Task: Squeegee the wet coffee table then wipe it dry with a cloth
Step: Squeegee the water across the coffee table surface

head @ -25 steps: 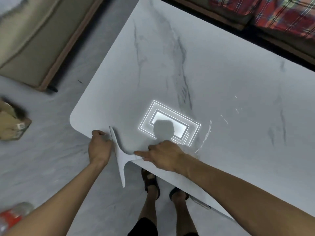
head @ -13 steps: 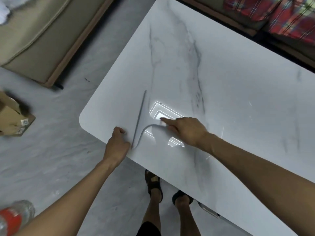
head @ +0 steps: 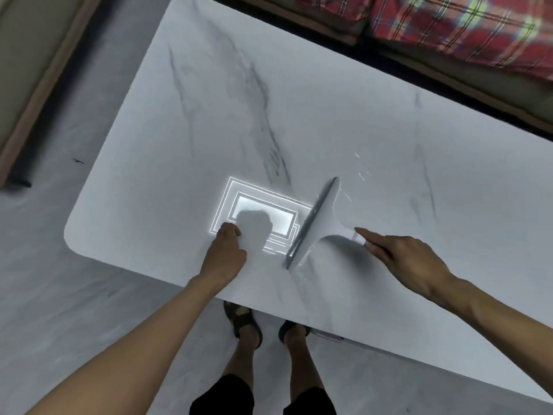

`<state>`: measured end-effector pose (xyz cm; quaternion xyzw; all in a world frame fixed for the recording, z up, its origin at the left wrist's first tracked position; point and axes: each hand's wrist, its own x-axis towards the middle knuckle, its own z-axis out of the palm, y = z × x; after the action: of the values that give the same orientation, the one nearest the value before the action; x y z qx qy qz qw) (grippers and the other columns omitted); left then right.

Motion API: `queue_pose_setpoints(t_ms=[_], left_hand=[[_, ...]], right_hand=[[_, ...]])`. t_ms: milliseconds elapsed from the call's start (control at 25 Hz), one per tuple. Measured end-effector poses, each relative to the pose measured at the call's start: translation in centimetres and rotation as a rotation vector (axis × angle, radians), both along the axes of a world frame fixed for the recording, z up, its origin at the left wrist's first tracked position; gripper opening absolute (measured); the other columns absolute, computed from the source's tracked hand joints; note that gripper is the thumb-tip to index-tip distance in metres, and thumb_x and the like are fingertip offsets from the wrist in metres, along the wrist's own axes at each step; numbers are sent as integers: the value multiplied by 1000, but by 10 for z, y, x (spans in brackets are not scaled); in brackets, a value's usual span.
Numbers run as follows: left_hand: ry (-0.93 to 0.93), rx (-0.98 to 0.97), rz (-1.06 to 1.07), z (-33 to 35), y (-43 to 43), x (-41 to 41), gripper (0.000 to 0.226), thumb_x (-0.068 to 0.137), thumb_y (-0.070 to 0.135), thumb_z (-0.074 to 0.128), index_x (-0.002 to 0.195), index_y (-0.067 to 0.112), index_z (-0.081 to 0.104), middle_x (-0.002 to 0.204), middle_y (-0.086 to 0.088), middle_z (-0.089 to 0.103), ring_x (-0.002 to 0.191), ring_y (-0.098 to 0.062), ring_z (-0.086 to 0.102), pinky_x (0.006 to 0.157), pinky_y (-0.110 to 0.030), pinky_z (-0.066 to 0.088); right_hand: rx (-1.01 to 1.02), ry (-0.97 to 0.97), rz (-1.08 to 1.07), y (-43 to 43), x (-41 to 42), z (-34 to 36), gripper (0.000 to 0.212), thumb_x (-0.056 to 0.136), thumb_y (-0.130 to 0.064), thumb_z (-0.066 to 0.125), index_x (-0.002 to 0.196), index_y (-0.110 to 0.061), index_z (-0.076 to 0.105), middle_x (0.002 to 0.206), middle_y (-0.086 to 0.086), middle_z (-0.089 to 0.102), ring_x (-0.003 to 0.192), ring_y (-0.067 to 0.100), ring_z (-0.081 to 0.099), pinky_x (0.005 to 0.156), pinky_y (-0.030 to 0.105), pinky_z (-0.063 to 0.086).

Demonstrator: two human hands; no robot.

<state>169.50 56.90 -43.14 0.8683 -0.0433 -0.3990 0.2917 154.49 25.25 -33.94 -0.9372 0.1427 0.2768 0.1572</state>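
A white squeegee [head: 317, 223] with a grey rubber blade lies across the white marble coffee table [head: 227, 109], blade running from near edge toward the middle. My right hand [head: 401, 259] grips its handle, index finger stretched along it. My left hand [head: 224, 256] rests on the tabletop to the left of the blade, fingers curled, holding nothing. Thin streaks of water [head: 360, 172] glint just right of the blade's far end. No cloth is in view.
A ceiling light reflects brightly on the table [head: 260, 217] between my hands. A sofa with a red plaid blanket [head: 449, 22] runs along the far side. Another sofa's base [head: 36, 94] stands at left. My sandalled feet [head: 245, 322] are at the near edge.
The squeegee has moved right, from the table's left near corner toward its middle. My left hand shifted right onto the tabletop alongside it.
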Motion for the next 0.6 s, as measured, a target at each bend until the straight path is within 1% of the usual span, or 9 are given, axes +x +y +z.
queue_pose_setpoints(t_ms=[40, 120, 200, 280, 320, 400, 480, 560, 600], left_hand=[[-9, 6, 20, 2, 1, -2, 29, 82, 5, 48, 104, 22, 41, 90, 5, 50, 73, -6, 48, 55, -22, 33], [-38, 33, 64, 6, 8, -7, 29, 84, 5, 47, 106, 24, 43, 88, 8, 51, 76, -12, 52, 57, -25, 36], [-67, 80, 109, 6, 20, -14, 28, 84, 5, 47, 104, 24, 43, 93, 6, 53, 82, -18, 54, 60, -29, 38], [-82, 114, 144, 1, 29, -28, 22, 83, 4, 45, 96, 21, 44, 92, 3, 55, 81, -20, 56, 58, -29, 37], [-94, 119, 145, -3, 31, -37, 19, 82, 3, 45, 89, 21, 43, 91, 0, 55, 78, -19, 56, 55, -27, 36], [-144, 139, 116, -8, 27, -56, 18, 82, 5, 47, 78, 21, 42, 91, -3, 53, 79, -20, 56, 56, -26, 39], [-165, 161, 86, -11, 12, -77, 23, 81, 3, 46, 73, 23, 38, 95, -6, 50, 85, -26, 55, 66, -35, 49], [-143, 173, 29, -11, -4, -91, 23, 76, -3, 41, 75, 19, 37, 105, -14, 47, 95, -33, 52, 78, -47, 51], [-112, 204, -18, -12, -13, -97, 21, 75, -5, 40, 81, 15, 40, 117, -20, 45, 106, -38, 49, 85, -49, 50]], right_hand=[[46, -12, 46, 15, -2, 3, 43, 99, -54, 22, 142, -57, 25, 93, -13, 64, 90, 19, 61, 73, 34, 48], [163, -16, 197, 50, -5, -2, 43, 100, -54, 22, 142, -59, 18, 101, -9, 64, 93, 23, 63, 75, 34, 48], [235, 6, 401, 93, -4, -20, 43, 101, -50, 26, 144, -54, 20, 110, -3, 64, 94, 28, 63, 74, 36, 49], [235, 6, 621, 129, -7, -41, 43, 104, -41, 31, 146, -45, 26, 104, 4, 64, 88, 32, 62, 65, 35, 44], [219, -7, 687, 137, -6, -49, 44, 104, -38, 32, 147, -42, 27, 99, 6, 63, 86, 32, 62, 62, 35, 40], [212, -56, 687, 127, -9, -62, 43, 104, -37, 34, 146, -42, 28, 101, 6, 64, 85, 32, 61, 61, 35, 40], [224, -98, 594, 94, -22, -65, 41, 103, -39, 35, 142, -47, 28, 110, 3, 65, 85, 30, 62, 62, 33, 43], [205, -123, 499, 52, -37, -62, 41, 102, -42, 33, 140, -52, 26, 106, -2, 65, 83, 27, 64, 61, 30, 41], [193, -128, 451, 27, -46, -59, 41, 102, -44, 31, 141, -54, 26, 103, -4, 66, 82, 25, 65, 61, 29, 39]])
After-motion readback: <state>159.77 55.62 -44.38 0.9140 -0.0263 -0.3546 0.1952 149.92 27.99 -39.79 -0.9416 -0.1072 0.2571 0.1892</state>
